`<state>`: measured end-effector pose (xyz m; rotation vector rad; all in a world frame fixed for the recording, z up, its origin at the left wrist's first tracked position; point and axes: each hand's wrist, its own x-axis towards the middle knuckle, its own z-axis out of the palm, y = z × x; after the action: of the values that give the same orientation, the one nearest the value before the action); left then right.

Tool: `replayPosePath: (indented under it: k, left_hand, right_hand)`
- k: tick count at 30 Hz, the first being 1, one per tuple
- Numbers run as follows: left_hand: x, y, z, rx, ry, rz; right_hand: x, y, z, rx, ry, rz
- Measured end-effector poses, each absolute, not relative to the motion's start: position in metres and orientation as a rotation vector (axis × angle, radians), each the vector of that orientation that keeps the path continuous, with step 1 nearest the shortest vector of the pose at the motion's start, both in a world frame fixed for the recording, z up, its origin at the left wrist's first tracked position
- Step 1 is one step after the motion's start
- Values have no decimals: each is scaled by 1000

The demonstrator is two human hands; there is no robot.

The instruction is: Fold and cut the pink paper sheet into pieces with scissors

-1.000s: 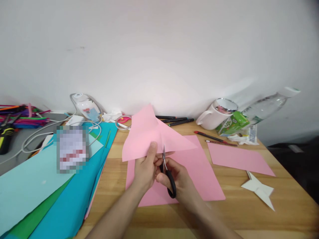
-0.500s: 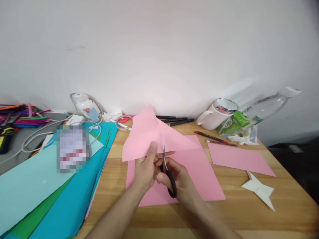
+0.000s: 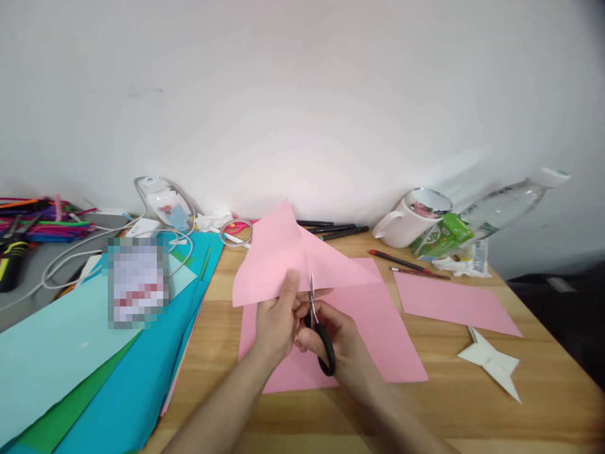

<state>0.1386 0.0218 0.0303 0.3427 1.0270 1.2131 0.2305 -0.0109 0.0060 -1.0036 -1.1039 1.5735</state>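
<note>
My left hand (image 3: 276, 321) pinches the near edge of a folded pink paper (image 3: 283, 255), holding it raised above the desk. My right hand (image 3: 343, 343) grips black-handled scissors (image 3: 317, 328), fingers through the loops. The blades point up into the paper's near edge, right beside my left thumb. A larger pink sheet (image 3: 378, 328) lies flat on the wooden desk (image 3: 543, 391) beneath both hands.
A stack of blue and green sheets (image 3: 94, 353) covers the left. Another pink sheet (image 3: 454, 302) and a white folded paper star (image 3: 494, 364) lie to the right. At the back stand a white mug (image 3: 406, 221), green carton (image 3: 444, 234), plastic bottle (image 3: 505, 202), pens (image 3: 340, 230), cables (image 3: 70, 258).
Almost nothing has changed: the scissors' handles sit a touch lower, and both hands hold the same place on the paper.
</note>
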Motion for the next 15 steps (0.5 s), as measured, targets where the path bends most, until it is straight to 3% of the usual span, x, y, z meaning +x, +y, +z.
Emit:
replayPosePath:
  k: [15]
  left_hand:
    - [136, 21, 27, 440, 970, 1168]
  right_hand:
    - [229, -11, 7, -1002, -1103, 1588]
